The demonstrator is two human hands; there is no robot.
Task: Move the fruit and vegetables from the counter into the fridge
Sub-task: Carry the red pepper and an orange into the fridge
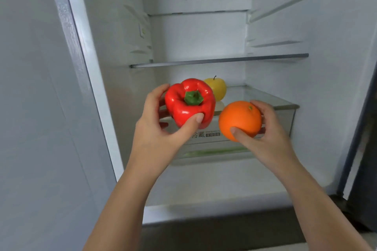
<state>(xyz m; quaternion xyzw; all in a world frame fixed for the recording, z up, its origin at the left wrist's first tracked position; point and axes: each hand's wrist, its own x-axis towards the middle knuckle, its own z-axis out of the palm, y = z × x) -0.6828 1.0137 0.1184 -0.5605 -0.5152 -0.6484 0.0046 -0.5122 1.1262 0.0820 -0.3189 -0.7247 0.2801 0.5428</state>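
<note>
Both hands loaded, at the fridge mouth: left hand (161,122) fingers wrapped on pepper (189,102), right hand (265,128) fingers clasping orange (240,120). Step: placing. Next, I'd guess: reach in, set both on glass shelf (265,98), clear of apple (216,88) at 12 o'clock behind pepper. Fridge (204,32) open, upper shelf bare. Counter out of view.

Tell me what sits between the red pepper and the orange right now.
Nothing; in the head view the red pepper and the orange are apart, with only the fridge's glass shelf edge behind the gap.
</note>
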